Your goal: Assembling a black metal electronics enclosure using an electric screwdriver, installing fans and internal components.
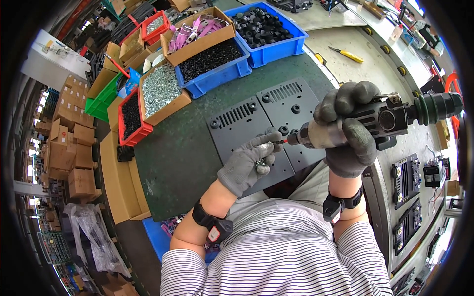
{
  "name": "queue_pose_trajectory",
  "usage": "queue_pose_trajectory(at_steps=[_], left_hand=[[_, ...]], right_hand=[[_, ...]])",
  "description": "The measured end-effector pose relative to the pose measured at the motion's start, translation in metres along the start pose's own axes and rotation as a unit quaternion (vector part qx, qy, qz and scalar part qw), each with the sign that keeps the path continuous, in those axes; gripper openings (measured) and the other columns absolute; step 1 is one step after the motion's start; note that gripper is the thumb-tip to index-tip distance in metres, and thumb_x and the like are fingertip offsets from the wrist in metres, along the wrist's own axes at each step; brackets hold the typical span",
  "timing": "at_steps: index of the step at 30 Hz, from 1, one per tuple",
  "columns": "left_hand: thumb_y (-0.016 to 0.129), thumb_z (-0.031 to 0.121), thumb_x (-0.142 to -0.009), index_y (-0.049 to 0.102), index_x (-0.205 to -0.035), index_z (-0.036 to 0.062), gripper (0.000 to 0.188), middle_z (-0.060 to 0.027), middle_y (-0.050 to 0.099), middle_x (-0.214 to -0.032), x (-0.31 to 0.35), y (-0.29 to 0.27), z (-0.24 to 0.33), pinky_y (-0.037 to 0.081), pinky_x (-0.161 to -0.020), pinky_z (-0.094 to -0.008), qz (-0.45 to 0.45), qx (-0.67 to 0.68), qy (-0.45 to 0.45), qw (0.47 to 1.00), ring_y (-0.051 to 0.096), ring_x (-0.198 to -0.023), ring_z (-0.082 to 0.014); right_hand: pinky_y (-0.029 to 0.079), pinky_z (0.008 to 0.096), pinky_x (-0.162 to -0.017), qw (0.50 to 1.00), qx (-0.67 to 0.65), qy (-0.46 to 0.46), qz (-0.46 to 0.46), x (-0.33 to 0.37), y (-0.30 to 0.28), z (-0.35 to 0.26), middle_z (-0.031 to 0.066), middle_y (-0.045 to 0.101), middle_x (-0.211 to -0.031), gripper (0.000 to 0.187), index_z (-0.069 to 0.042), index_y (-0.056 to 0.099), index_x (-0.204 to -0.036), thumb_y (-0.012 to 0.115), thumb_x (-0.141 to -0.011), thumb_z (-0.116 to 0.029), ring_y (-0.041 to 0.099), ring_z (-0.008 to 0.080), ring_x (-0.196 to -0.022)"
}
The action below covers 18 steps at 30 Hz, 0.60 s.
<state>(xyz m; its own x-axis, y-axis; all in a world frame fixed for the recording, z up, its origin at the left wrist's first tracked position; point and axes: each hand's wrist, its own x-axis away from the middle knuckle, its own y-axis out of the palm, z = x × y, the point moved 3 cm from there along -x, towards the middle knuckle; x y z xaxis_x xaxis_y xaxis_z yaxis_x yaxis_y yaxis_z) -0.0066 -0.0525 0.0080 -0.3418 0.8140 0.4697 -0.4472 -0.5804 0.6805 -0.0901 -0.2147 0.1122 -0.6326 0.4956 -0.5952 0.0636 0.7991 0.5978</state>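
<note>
My right hand, in a grey glove, is wrapped round a black power screwdriver lying nearly level. Its bit with a red collar points left and reaches the fingertips of my left hand. That gloved hand is curled, palm partly up, round several small silver screws. Whether a screw sits on the bit's tip is too small to tell. Beneath both hands lie two black metal plates side by side, with slotted vents. Round black feet stand on them, some partly hidden by my left hand.
Beyond the plates stand a cardboard box of silver screws, a red bin of small black parts, and blue bins of black screws and black rubber feet. A yellow cutter lies far right, near the conveyor. Finished-looking black units sit right.
</note>
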Motion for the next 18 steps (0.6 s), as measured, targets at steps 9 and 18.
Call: queue_pose_trajectory(at_steps=[9, 18], left_hand=[[0.055, 0.037, -0.091, 0.058, -0.104, 0.0044, 0.035, 0.0031, 0.053, -0.067, -0.004, -0.004, -0.008, 0.032, -0.043, -0.0143, -0.051, 0.037, 0.005, 0.998, 0.038, -0.053, -0.0029], [0.051, 0.041, -0.091, 0.056, -0.085, 0.0104, 0.032, 0.0031, 0.048, -0.058, -0.004, 0.015, -0.010, 0.029, -0.037, -0.0175, -0.010, 0.046, 0.006, 0.999, 0.038, -0.046, -0.0052]], right_hand=[[0.042, 0.0308, -0.064, 0.998, 0.056, -0.026, 0.034, 0.006, 0.003, -0.005, 0.0052, 0.044, -0.088, 0.044, -0.009, 0.044, -0.111, 0.061, -0.071, -0.011, 0.049, 0.0176, -0.074], [0.042, 0.0298, -0.061, 0.998, 0.059, -0.025, 0.019, 0.009, 0.007, -0.001, 0.0050, 0.043, -0.085, 0.041, -0.009, 0.044, -0.109, 0.061, -0.071, -0.012, 0.049, 0.0167, -0.071]])
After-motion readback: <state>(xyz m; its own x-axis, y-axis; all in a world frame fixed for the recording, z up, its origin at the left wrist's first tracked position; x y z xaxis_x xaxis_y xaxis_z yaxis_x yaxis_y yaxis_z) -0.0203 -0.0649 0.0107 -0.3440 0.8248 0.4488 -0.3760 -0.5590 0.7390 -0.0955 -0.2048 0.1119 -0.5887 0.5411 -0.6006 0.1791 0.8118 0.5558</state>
